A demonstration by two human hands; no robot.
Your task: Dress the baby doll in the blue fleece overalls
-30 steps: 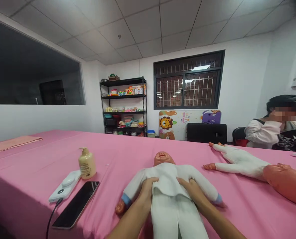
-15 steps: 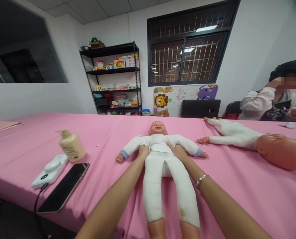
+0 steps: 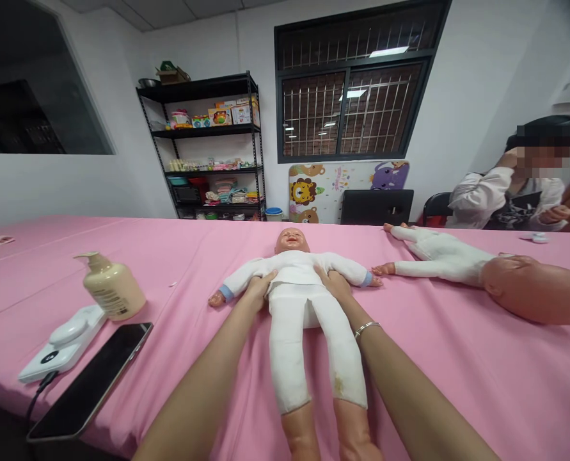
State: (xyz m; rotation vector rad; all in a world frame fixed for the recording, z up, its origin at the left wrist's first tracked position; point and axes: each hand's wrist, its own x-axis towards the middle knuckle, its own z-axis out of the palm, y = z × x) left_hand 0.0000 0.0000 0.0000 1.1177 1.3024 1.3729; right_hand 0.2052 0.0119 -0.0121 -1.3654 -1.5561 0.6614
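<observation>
Infant-care training room, office-type. Suspended tile ceiling, white walls, barred window point(image 3: 349, 96) beyond my hands. Long bench point(image 3: 457, 346) under pink sheet carries practice baby dolls: one point(image 3: 297, 275) under my hands, another point(image 3: 486, 272) off to the right. Black shelf rack point(image 3: 203, 147) ahead-left holds toys and folded cloths. Cartoon-animal mat point(image 3: 349, 186) leans against the far wall.

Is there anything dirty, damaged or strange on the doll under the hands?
Yes. The doll has a yellowish-brown stain low on one white trouser leg. Both hands, left and right, press its sides; nothing else looks wrong.
</observation>
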